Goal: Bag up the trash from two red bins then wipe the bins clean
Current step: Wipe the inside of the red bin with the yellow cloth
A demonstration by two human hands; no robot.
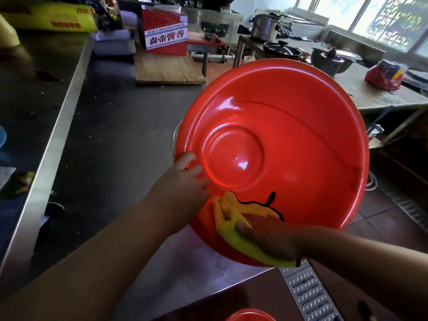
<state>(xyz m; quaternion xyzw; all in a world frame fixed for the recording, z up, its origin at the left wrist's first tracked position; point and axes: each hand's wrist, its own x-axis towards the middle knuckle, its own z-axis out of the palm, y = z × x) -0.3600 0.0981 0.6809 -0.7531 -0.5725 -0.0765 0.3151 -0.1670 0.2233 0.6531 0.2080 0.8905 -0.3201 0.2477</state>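
You are looking into a glossy red bin (pixel 289 140), tipped on its side, its mouth facing you, round base showing. A black-edged yellow cloth (pixel 229 220) is lying flat against its lower inner wall. A second red bin (pixel 250 315) is showing its rim below.

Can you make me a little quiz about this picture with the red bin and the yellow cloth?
1. Fill in: the left hand grips the red bin by its ____.
2. True or false: there is trash inside the bin.
3. What presses the yellow cloth on the bin? A the left hand, B the right hand, C a brush.
Key: 1 rim; 2 false; 3 B.
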